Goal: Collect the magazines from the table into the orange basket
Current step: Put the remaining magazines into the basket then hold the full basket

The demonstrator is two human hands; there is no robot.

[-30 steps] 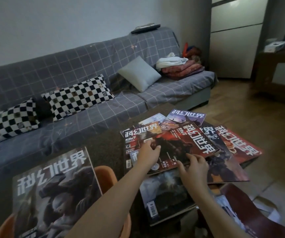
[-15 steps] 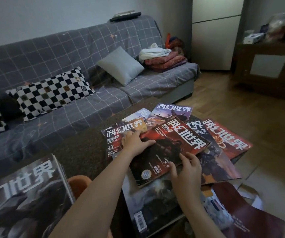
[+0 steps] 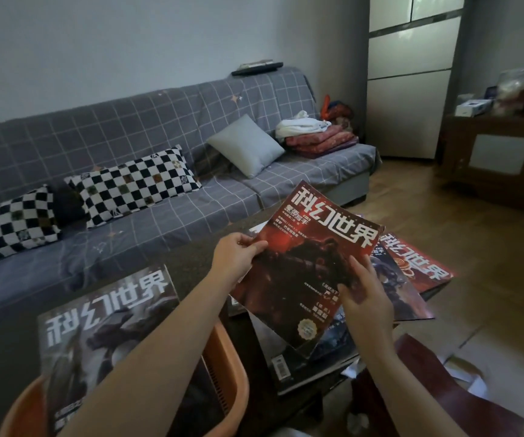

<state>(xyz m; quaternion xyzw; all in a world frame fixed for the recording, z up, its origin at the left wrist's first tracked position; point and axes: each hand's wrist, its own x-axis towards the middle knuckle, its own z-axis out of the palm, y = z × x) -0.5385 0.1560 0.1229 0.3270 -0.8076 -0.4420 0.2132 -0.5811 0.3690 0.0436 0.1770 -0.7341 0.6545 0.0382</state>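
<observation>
right now both hands hold one red magazine (image 3: 311,263) lifted above the surface (image 3: 191,263), tilted with its far edge raised. the left hand (image 3: 235,257) pinches its left edge, thumb on the cover and fingers curled behind. the right hand (image 3: 364,294) grips the lower right side, thumb pressed on the cover, the other fingers hidden behind it. beneath and to the right, more magazines (image 3: 412,272) lie overlapped on the surface, one red cover spread toward the right edge and a darker one under the right hand. a grey magazine (image 3: 106,326) sits in the orange basket (image 3: 226,357) at the lower left, propped against its rim. behind the surface stands a grey checked sofa (image 3: 128,137) with two black-and-white checkered cushions (image 3: 131,181), a plain grey cushion (image 3: 245,146) and folded cloth at its right end.
</observation>
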